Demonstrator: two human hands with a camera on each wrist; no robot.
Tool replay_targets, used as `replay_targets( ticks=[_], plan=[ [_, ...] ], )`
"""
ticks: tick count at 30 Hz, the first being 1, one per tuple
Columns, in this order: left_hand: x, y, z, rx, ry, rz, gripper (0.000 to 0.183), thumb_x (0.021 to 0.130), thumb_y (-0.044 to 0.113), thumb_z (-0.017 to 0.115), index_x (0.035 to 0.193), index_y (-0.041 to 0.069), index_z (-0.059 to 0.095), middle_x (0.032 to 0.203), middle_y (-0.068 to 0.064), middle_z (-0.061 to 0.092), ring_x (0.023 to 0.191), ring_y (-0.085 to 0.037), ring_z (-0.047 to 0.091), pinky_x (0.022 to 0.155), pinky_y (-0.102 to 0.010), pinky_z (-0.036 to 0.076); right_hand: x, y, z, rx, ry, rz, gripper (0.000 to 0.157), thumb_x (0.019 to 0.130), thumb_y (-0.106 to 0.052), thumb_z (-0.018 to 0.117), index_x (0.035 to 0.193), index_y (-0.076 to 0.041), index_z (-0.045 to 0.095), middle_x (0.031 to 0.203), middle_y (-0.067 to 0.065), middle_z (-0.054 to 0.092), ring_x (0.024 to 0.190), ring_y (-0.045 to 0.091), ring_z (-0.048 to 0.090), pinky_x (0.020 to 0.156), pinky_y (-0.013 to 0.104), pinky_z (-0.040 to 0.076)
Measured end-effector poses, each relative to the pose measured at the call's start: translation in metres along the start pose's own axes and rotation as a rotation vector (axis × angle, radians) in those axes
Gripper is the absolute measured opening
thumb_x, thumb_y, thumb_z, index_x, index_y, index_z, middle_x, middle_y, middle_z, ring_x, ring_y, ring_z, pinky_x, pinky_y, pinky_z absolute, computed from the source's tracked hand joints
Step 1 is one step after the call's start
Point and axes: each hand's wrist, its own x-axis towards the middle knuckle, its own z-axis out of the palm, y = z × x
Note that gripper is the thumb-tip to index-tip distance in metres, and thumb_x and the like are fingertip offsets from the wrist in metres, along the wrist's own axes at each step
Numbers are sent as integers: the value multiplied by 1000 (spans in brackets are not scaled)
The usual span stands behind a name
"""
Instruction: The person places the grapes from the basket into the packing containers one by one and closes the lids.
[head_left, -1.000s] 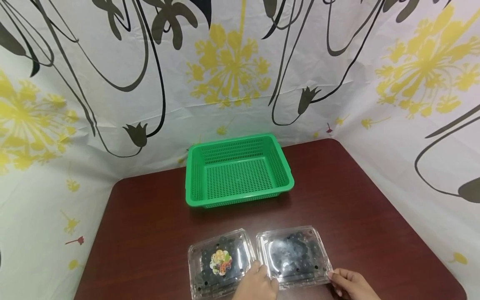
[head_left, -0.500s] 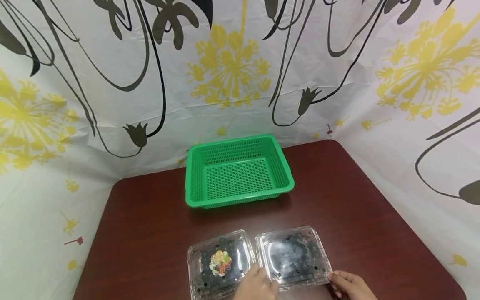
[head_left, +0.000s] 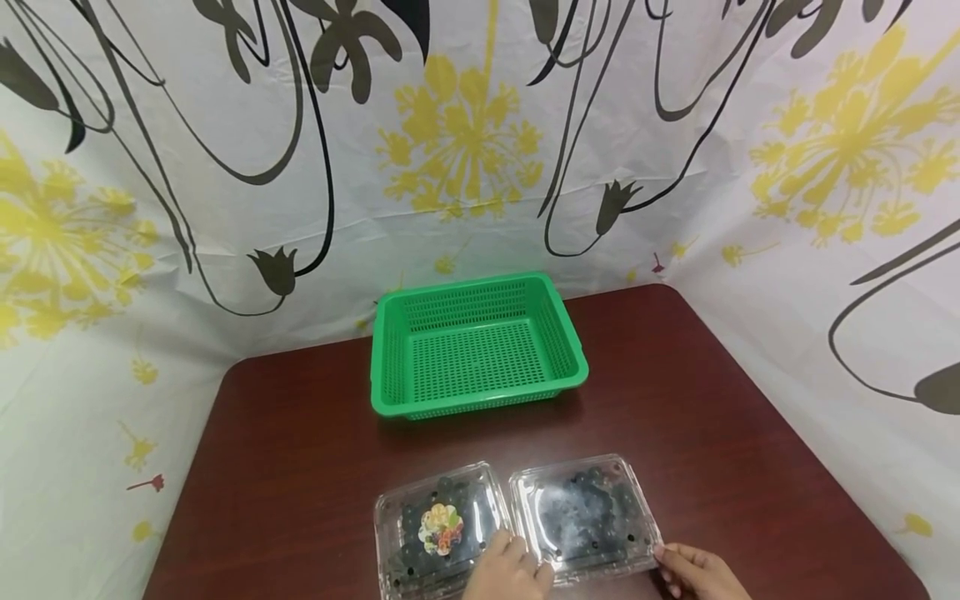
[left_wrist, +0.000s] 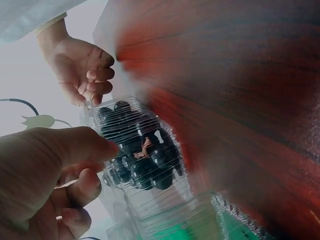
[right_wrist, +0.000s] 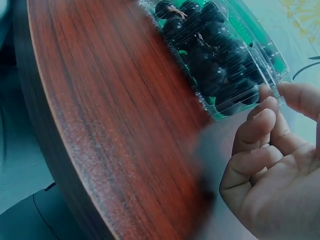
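Two clear plastic clamshell boxes of dark grapes lie side by side near the front of the table. The left box [head_left: 405,554] bears a round fruit sticker; the right box [head_left: 585,508] has no sticker in sight. My left hand [head_left: 510,571] holds the near left corner of the right box, thumb on its rim [left_wrist: 117,172] and fingers curled beneath. At the near right corner my right hand [head_left: 697,571] pinches the rim between thumb and fingers, as the right wrist view [right_wrist: 280,150] also shows. Dark grapes [right_wrist: 215,60] show through the box wall.
A green plastic basket [head_left: 480,396] with nothing in it stands at the back of the dark red-brown table [head_left: 300,467]. A white cloth [head_left: 450,233] with yellow and grey flower prints hangs behind and at both sides.
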Motion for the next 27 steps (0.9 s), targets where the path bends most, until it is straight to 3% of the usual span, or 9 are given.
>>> replay_targets(
  ticks=[3, 8, 10, 12, 16, 19, 22, 27],
  plan=[
    [1, -4, -5, 4, -33, -7, 21, 76, 42, 60, 60, 28, 57, 55, 14, 52, 57, -6, 42, 66, -25, 31, -1, -2, -3, -21, 0, 3, 26, 96, -34, 55, 84, -12, 61, 72, -6, 54, 60, 5, 50, 54, 19, 42],
    [1, -14, -19, -71, -154, -51, 19, 78, 50, 66, 72, 32, 63, 67, 16, 57, 67, -2, 52, 73, -22, 38, -6, -12, -13, -138, -3, -17, 44, 98, -34, 53, 109, 7, 62, 85, 0, 62, 69, 8, 56, 61, 24, 48],
    [1, -19, -27, -140, -218, -76, 19, 81, 49, 65, 76, 31, 64, 69, 16, 55, 68, -1, 51, 74, -21, 39, -11, -20, -18, -239, 53, -54, 48, 99, -31, 52, 119, 12, 57, 86, 4, 65, 69, 8, 58, 62, 25, 50],
    [1, -25, -37, -218, -231, -105, 17, 82, 46, 65, 78, 30, 65, 70, 16, 55, 70, 0, 52, 75, -21, 42, -19, -33, -24, -363, 140, -84, 47, 100, -29, 51, 125, 10, 56, 90, 7, 67, 71, 7, 59, 63, 25, 50],
    [7, -43, -63, -399, -315, -177, 18, 91, 40, 61, 93, 25, 69, 87, 12, 65, 84, -5, 60, 82, -27, 49, -36, -66, -31, -665, 354, -250, 39, 98, -30, 56, 128, -4, 59, 103, 13, 70, 79, -5, 57, 64, 25, 49],
    [13, -61, -82, -469, -344, -230, 25, 95, 43, 54, 104, 24, 69, 105, 7, 68, 99, -11, 62, 89, -36, 50, -44, -92, -28, -787, 413, -472, 34, 94, -28, 63, 126, -16, 61, 117, 9, 68, 95, -14, 53, 71, 17, 47],
    [17, -79, -96, -478, -351, -243, 37, 96, 54, 48, 113, 27, 67, 119, 4, 66, 112, -16, 60, 96, -42, 47, -47, -119, -13, -833, 365, -680, 39, 91, -23, 68, 128, -24, 58, 121, -2, 65, 106, -16, 50, 80, 7, 41],
    [17, -103, -109, -449, -369, -281, 60, 90, 69, 43, 133, 30, 56, 141, 1, 53, 130, -21, 50, 104, -48, 41, -47, -164, 21, -854, 164, -849, 52, 94, -23, 63, 142, -29, 44, 137, -10, 54, 123, -8, 47, 96, 7, 36]
  ],
)
